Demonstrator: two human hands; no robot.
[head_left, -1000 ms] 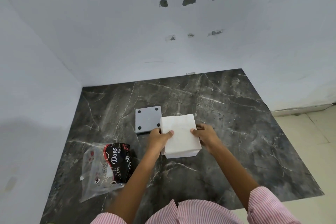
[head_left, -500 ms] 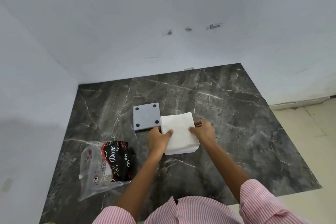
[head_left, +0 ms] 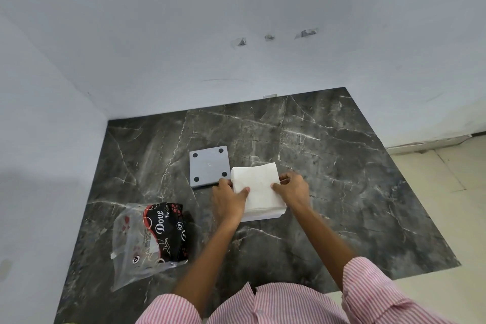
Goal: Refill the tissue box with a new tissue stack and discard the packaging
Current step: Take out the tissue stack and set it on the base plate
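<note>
The tissue stack [head_left: 256,189] is clamped between the left hand [head_left: 228,200] and right hand [head_left: 292,189], thumbs laid on top, and rests on the dark marble bench [head_left: 328,166]. Just left of the grip lies a grey plate [head_left: 208,166]; further left, the emptied packaging [head_left: 150,239]. Loose sheets could fan out if the squeeze slackens. Pale walls [head_left: 157,34] enclose the corner.

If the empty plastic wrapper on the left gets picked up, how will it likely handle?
Probably floppy: the plastic wrapper lies crumpled and collapsed on the marble slab. Likely very light, since its clear part looks thin and empty. The glossy film may be slippery, so a pinch should suit it better than a push.
</note>
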